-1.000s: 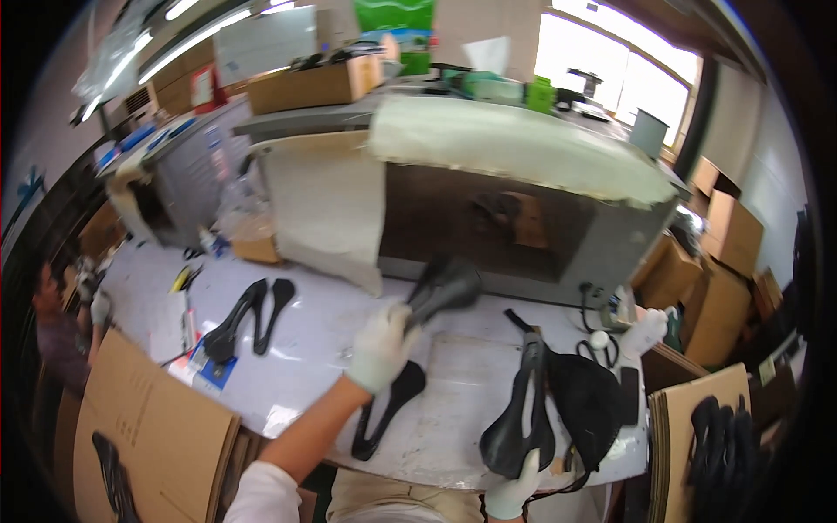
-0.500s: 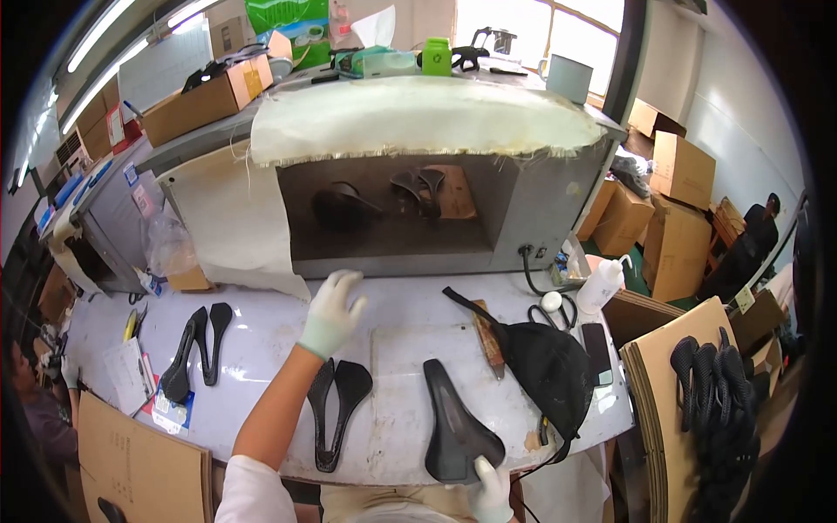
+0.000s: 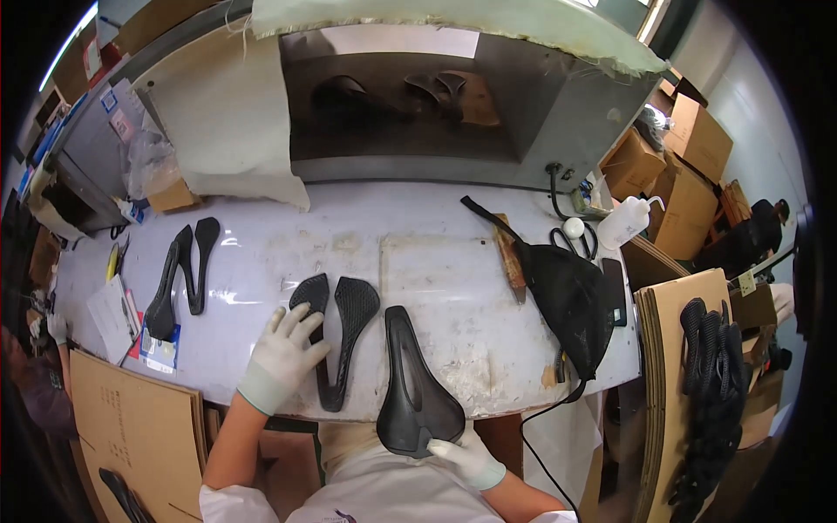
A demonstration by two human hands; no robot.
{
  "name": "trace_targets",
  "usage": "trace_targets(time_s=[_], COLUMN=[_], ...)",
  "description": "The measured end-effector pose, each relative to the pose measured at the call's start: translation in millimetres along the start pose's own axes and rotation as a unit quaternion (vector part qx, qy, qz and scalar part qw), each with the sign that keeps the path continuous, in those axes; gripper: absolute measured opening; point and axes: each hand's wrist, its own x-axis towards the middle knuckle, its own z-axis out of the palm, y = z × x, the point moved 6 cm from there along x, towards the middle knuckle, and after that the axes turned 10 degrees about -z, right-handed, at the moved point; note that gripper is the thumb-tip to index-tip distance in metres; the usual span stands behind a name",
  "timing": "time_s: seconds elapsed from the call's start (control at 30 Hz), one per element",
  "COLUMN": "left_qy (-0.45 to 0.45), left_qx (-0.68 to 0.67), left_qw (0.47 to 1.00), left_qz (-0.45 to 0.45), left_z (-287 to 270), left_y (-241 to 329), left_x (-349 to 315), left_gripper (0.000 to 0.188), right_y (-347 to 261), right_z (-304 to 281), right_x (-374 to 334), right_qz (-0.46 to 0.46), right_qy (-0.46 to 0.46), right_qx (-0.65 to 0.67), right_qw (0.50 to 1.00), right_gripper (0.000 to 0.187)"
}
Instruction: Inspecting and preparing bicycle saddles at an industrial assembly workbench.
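Note:
My right hand (image 3: 473, 457), in a white glove, grips the wide rear end of a black bicycle saddle (image 3: 438, 408) at the table's near edge. The saddle has a long central slot, and its narrow nose points away from me. To its left, a black split saddle shell (image 3: 355, 312) lies on the table, its two padded wings pointing away. My gloved left hand (image 3: 288, 353) is open, fingers spread, at the shell's left wing; whether they touch it I cannot tell. Farther left lie another black saddle (image 3: 162, 305) and a two-winged shell (image 3: 203, 261).
A grey metal heating box (image 3: 418, 170) with dark saddle pieces inside stands at the back. On the right are a black cloth cover (image 3: 567, 305), a wooden-handled tool (image 3: 509, 261), a white squeeze bottle (image 3: 626, 222) and a phone (image 3: 614, 288). Cardboard stacks (image 3: 131, 427) flank the table.
My left hand has come back from near the box to beside the split shell. My right hand has brought the saddle left, closer to the shell. The view has tilted down.

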Motion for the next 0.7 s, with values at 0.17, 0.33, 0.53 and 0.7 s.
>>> trace_targets(time_s=[0.17, 0.33, 0.53, 0.7], left_qy=[0.165, 0.362, 0.265, 0.067], left_qx=[-0.256, -0.252, -0.23, -0.284], left_qw=[0.947, 0.878, 0.936, 0.94], left_qz=[-0.101, -0.188, -0.04, -0.177], left_z=[-22.3, -67.0, -113.6, -84.2], left_y=[-23.2, 27.5, 108.7, 89.6], left_x=[-18.6, -44.9, 4.1, 15.6], left_gripper=[0.049, 0.048, 0.05, 0.065], right_y=[-21.1, -112.0, -138.9, -159.3], right_z=[21.6, 69.2, 93.6, 104.5], right_x=[-9.1, -14.0, 41.4, 49.0], right_qz=[-0.091, -0.214, -0.504, -0.414], right_qy=[-0.179, -0.271, 0.066, 0.026], right_qx=[-0.412, -0.487, -0.476, -0.681], right_qw=[0.889, 0.802, 0.718, 0.603], right_gripper=[0.04, 0.033, 0.098, 0.059])
